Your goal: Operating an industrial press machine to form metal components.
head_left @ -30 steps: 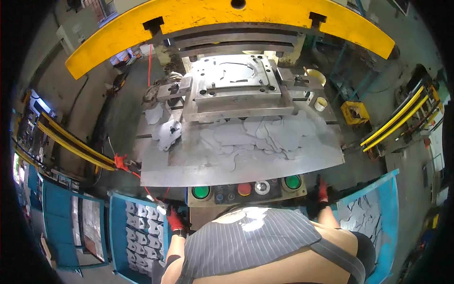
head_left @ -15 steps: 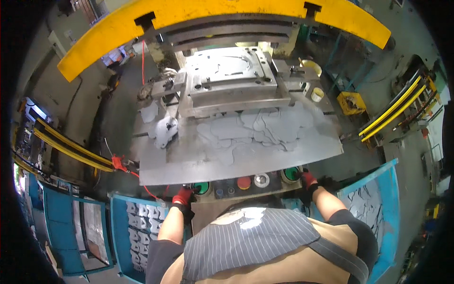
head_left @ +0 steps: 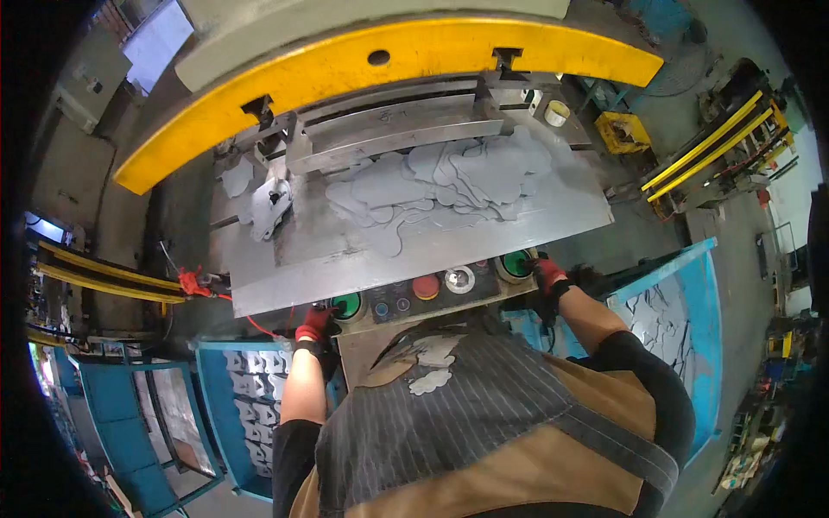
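My left hand (head_left: 317, 324), in a red and black glove, is at the left green push button (head_left: 348, 306), dark fingertips reaching over its edge. On the right, my gloved right hand (head_left: 547, 276) touches the other green push button (head_left: 516, 263) in the same way. Neither hand holds anything; the fingers are partly hidden. Between the buttons lies a dark control panel (head_left: 403, 292) with a red button (head_left: 426, 287) and a round silver fitting (head_left: 459, 279). Beyond it, flat grey metal pieces (head_left: 440, 186) overlap on a steel plate (head_left: 345, 274). The yellow press beam (head_left: 406, 56) covers most of the die (head_left: 393, 129).
An odd-shaped metal part (head_left: 269, 205) lies at the plate's left. Blue bins with cut metal pieces stand to the left (head_left: 207, 406) and right (head_left: 710, 345). A yellow crate (head_left: 623, 132), a small tub (head_left: 557, 113) and yellow rails (head_left: 708, 151) are farther right.
The yellow beam has come down over the die, whose top surface was visible before. My view has shifted and tilted. Both hands remain at the green buttons.
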### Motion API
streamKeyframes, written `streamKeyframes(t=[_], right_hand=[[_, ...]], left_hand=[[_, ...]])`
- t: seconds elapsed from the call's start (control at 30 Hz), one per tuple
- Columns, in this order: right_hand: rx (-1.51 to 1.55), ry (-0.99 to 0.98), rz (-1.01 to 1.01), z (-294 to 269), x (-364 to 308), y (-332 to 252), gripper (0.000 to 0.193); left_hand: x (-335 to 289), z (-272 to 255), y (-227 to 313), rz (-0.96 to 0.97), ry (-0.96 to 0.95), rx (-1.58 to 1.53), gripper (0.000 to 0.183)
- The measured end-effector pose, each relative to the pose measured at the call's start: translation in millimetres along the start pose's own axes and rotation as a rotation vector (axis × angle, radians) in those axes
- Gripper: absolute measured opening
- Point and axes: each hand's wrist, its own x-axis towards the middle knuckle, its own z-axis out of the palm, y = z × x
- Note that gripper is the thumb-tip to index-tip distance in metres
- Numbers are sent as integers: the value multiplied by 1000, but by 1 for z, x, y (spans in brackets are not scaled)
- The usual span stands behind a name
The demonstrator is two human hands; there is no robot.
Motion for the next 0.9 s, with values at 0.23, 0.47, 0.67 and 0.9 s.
streamKeyframes(t=[0.23,0.47,0.67,0.9], right_hand=[[411,61,136,3,-22,-31,28],[584,687,-281,4,-18,-50,43],[566,374,-63,-5,36,-111,61],[750,505,-163,18,53,-135,31]], left_hand=[[13,-13,-20,-89,-53,-67,33],[-14,-73,-117,247,-395,-1032,30],[-89,-40,-62,130,362,-968,23],[-107,-45,-25,511,704,-863,23]])
